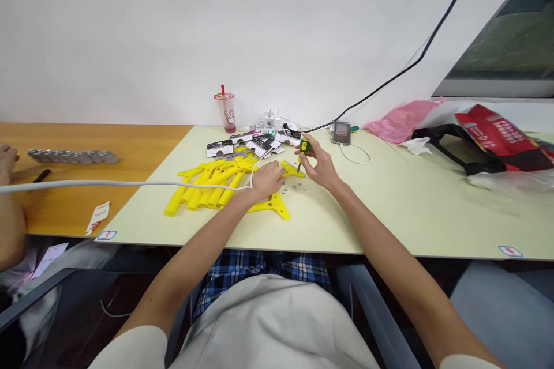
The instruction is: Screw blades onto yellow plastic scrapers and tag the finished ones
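My right hand point(320, 162) is closed around the green and yellow handle of a screwdriver point(304, 145), its thin dark shaft pointing down. Under the shaft lies the flared head of a yellow plastic scraper point(292, 169). My left hand point(267, 179) is closed on this scraper, hiding most of its handle. Small metal screws point(295, 187) are scattered on the table just below the head. Nearer to me rests another yellow scraper point(277, 205), partly under my left wrist. Several more yellow scrapers point(212, 181) are piled to the left.
Black and white cards point(220, 148) lie behind the pile, near a lidded cup point(227, 112). A small device point(341, 132) with a white cable stands at the back. On the right are a pink bag point(402, 121) and a red bag point(497, 135). Another person's arm point(9, 207) is at far left.
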`<state>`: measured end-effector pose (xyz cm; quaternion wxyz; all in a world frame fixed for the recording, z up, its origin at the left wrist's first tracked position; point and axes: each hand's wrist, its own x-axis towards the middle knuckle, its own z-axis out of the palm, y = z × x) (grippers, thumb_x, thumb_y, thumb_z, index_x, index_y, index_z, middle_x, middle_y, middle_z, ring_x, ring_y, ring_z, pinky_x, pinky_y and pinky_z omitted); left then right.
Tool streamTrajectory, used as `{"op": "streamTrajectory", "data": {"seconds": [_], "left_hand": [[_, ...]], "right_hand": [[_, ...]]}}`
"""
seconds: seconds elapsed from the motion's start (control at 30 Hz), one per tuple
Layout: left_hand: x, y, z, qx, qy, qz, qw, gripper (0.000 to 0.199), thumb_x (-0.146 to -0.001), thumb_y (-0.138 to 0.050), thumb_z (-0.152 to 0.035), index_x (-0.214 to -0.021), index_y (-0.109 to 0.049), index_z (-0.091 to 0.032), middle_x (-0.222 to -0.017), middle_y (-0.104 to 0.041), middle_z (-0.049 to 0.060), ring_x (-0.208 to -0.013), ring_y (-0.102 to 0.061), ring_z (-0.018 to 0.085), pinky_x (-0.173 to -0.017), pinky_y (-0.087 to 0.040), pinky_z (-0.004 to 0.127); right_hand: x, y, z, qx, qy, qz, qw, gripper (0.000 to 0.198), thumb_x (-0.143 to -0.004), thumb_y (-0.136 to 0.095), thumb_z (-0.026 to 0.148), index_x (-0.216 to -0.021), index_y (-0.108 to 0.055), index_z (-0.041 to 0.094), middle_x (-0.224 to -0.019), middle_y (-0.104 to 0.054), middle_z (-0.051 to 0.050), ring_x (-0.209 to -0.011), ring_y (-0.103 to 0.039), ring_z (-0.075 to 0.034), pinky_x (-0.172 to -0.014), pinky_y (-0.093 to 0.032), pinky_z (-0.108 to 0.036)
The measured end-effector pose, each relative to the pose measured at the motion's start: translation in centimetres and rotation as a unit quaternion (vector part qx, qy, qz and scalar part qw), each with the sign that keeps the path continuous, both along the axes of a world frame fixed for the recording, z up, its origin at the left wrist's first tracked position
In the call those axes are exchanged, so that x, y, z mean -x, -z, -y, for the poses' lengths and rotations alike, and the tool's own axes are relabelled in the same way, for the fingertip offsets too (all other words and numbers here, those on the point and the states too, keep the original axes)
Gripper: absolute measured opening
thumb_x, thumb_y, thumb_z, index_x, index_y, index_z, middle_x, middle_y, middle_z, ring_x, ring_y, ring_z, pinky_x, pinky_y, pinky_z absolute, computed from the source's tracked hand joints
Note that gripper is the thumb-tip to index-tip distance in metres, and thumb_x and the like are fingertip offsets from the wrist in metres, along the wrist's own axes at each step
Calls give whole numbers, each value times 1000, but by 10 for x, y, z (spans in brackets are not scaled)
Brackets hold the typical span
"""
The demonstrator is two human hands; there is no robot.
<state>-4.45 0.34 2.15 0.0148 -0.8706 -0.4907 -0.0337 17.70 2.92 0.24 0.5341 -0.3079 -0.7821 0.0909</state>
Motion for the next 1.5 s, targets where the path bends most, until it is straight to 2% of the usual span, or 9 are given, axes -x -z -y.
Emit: {"op": "streamTrajectory", "data": {"seconds": [0.1,0.3,0.37,0.47,0.57,0.8,1.03,1.3,1.5], "left_hand": [[-1,0,0,2,-6,0,1000,32,-110,-51,-29,-125,-78,-19,-131,-70,15,-123,-69,29,-102,-55,38],[-2,-1,1,5,-10,3,1000,33,-109,-50,-28,-124,-78,-19,-131,-70,16,-121,-69,30,-101,-57,40],[-2,-1,1,4,-10,8,1000,33,-109,-51,-29,-124,-79,-19,-130,-70,16,-121,-69,30,-101,-57,41],[-1,-1,1,1,-10,19,1000,34,-109,-51,-30,-125,-79,-19,-129,-71,16,-121,-69,31,-101,-56,41],[0,0,0,-5,-12,32,999,34,-109,-52,-30,-127,-79,-20,-129,-71,16,-121,-68,31,-102,-56,41],[2,-1,-3,-14,-21,55,998,35,-109,-50,-30,-127,-79,-20,-130,-70,17,-123,-67,32,-105,-55,44],[4,-2,-3,-11,-22,89,996,29,-109,-54,-30,-121,-79,-21,-128,-71,16,-120,-69,31,-104,-55,43],[5,2,-8,-2,-15,206,979,26,-105,-62,-27,-126,-75,-21,-133,-68,16,-130,-64,35,-113,-53,48],[7,7,-16,25,-31,358,933,29,-97,-67,-17,-126,-66,-21,-138,-66,14,-128,-68,29,-116,-55,50]], "right_hand": [[-2,0,-4,26,4,-5,1000,67,-110,-62,59,-170,-48,32,-125,-81,-11,-101,-83,-27,-100,-71,-49],[-7,4,-16,35,64,-48,996,75,-94,-78,73,-154,-63,31,-109,-78,-6,-83,-78,-24,-85,-73,-44],[-6,5,-15,29,61,-43,997,74,-96,-77,72,-155,-62,31,-116,-78,-8,-85,-77,-24,-86,-73,-45],[-3,2,-9,16,40,-25,999,69,-105,-67,64,-164,-54,32,-129,-77,-12,-96,-79,-27,-94,-71,-50],[-3,-1,-5,22,25,-37,999,69,-109,-62,59,-171,-45,32,-125,-80,-12,-101,-82,-28,-99,-70,-51],[-9,-6,-6,15,74,-97,992,76,-101,-74,64,-168,-51,35,-118,-82,-9,-96,-82,-28,-92,-73,-49],[-7,-6,-6,20,82,-124,989,80,-97,-78,69,-165,-54,36,-116,-82,-9,-93,-82,-29,-88,-73,-50],[-6,-11,0,1,80,-157,984,81,-96,-81,64,-166,-50,38,-118,-81,-8,-98,-82,-29,-95,-73,-52],[0,-18,12,-40,57,-172,983,64,-99,-82,56,-152,-54,35,-119,-79,-8,-108,-83,-31,-100,-72,-54]]}}
